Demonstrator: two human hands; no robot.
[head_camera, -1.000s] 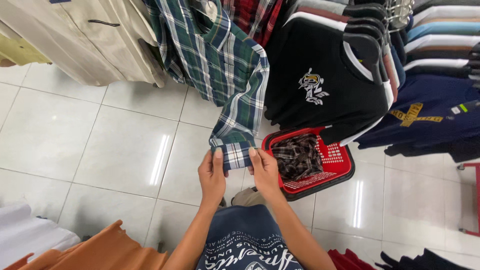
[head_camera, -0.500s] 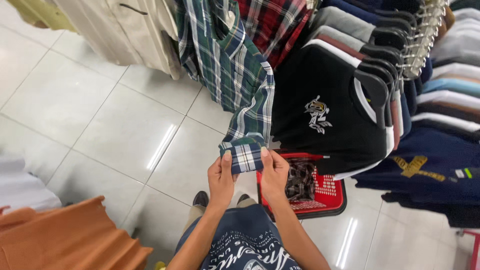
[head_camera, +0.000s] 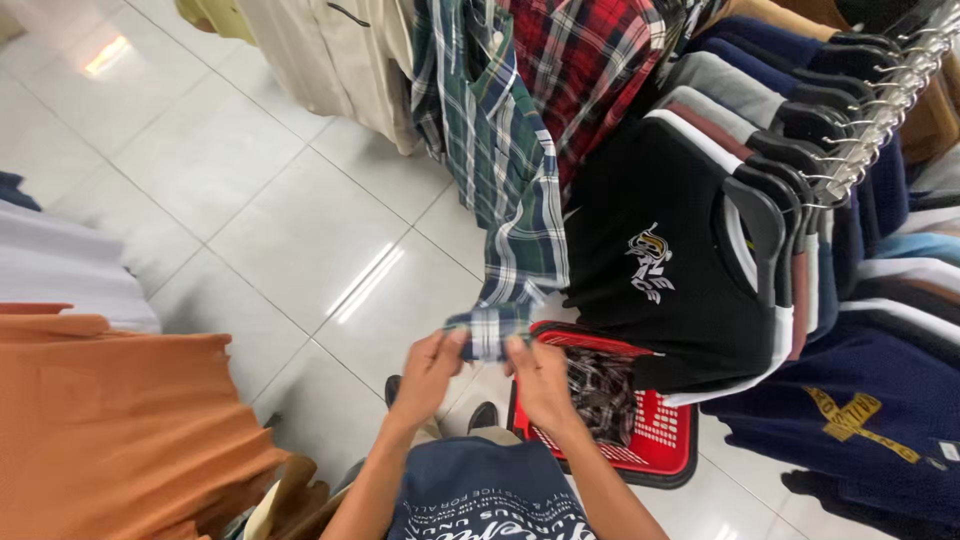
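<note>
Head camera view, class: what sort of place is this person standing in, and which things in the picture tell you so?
Most likely a clothing shop. Shirts hang on black hangers along a rail, a red shopping basket sits on the tiled floor, and both hands, left hand and right hand, hold the cuff of a hanging green plaid shirt.

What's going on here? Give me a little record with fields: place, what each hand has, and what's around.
place: clothes shop, white tiled floor
left hand: pinching the cuff of a green plaid shirt sleeve
right hand: pinching the same cuff from the other side
cuff: held flat between both hands
below the hands: red shopping basket on the floor, dark checked cloth inside
rack: black T-shirt with white emblem, red plaid shirt, navy tops on hangers
left side: orange garment
</note>
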